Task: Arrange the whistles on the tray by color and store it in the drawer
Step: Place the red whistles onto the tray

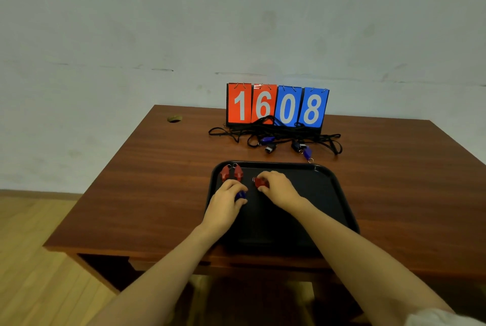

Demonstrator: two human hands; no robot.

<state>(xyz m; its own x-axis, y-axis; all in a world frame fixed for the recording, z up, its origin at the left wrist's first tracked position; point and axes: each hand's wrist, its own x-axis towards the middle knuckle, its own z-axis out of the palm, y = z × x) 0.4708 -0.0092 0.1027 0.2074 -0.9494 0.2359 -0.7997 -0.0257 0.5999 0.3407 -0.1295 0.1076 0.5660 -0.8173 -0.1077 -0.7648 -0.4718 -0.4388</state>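
Left hand [226,198]: fingers curled tight on blue whistle [240,195], over black tray [326,188]. Right hand [278,188]: fingers pinched on red whistle [261,182] at tray surface. Two red whistles [231,172] lie just beyond left fingers. Tray on bench [147,173].

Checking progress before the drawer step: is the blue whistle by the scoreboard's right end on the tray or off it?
Off. The blue whistle lies on the table, beyond the tray rim.
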